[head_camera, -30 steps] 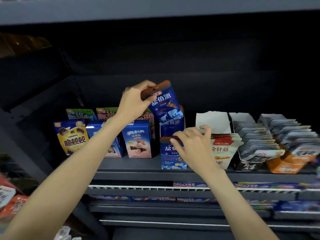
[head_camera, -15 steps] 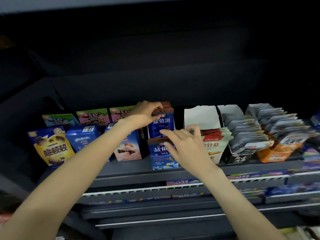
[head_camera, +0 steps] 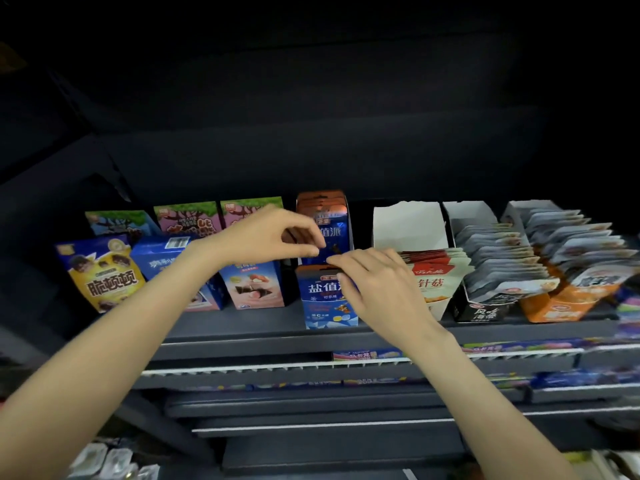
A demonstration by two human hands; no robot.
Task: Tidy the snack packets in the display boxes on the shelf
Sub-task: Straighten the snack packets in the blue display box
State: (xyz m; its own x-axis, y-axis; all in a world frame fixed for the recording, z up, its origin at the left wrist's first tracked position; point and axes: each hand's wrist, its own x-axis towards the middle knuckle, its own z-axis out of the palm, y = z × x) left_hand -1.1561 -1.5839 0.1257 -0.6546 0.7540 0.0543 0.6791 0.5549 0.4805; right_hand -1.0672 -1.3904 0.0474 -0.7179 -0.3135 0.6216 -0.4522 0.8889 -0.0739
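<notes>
Both hands up at the shelf (head_camera: 242, 327), meeting over the blue packets in the middle. Left hand (head_camera: 263, 237) hanging just in front of the rear blue packet (head_camera: 329, 233), fingers curled with thumb and forefinger nearly meeting, apparently grasping nothing; hard to tell whether the tips touch the packet face. Right hand (head_camera: 377, 289) laid over the top right corner of the front blue packet (head_camera: 325, 299), fingers fairly straight and resting across its upper edge, more a press than a clenched grip. Front packet upright at the near lip of the shelf, rear one upright directly behind it, orange top showing above.

To the left, yellow snack box (head_camera: 100, 275) and pink-fronted box (head_camera: 254, 285) standing near the edge, with green and pink packs behind. To the right, white display box (head_camera: 408, 223) holding red-topped packets (head_camera: 433, 271), then two more boxes of grey packets (head_camera: 502, 258) fanned toward the near side.

Likely risks from here: front blue packet sitting right at the shelf lip, so a forward nudge from the right hand could tip it off. Rear packet tall and narrow, prone to toppling if brushed by the left hand. Right forearm close to the red-topped packets, easily dragged out of line.
</notes>
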